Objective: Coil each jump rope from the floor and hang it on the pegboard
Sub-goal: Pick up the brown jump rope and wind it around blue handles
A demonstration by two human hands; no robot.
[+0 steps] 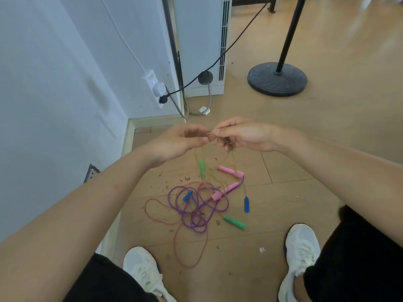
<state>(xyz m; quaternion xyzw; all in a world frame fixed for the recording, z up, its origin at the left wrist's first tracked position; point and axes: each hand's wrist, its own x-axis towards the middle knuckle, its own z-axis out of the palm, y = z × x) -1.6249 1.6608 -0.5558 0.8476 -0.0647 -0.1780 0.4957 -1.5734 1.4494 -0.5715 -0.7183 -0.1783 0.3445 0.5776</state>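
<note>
I see a thin yellowish-tan jump rope (210, 133) pinched between both hands above the floor, its strands drooping from the fingers. My left hand (178, 141) grips it between thumb and fingertips, and my right hand (242, 136) pinches the same bunch, the two hands almost touching. A green plastic handle (202, 168) dangles below the left hand, and a blue plastic handle (246, 204) hangs lower on the right. On the wooden plank floor (305, 192) beneath lies a tangled purple cord rope (194, 205) with two pink plastic handles (231, 172), overlapped by a thin orange-brown rope (189, 247) that loops nearer to me. A second green handle (234, 222) lies near right of the tangle; another blue handle (187, 195) sits inside it. My white sneakers (302, 253) stand nearest. Far right stands a black round stand base (277, 79); far left, a white power strip (153, 86) is on the wall.
</note>
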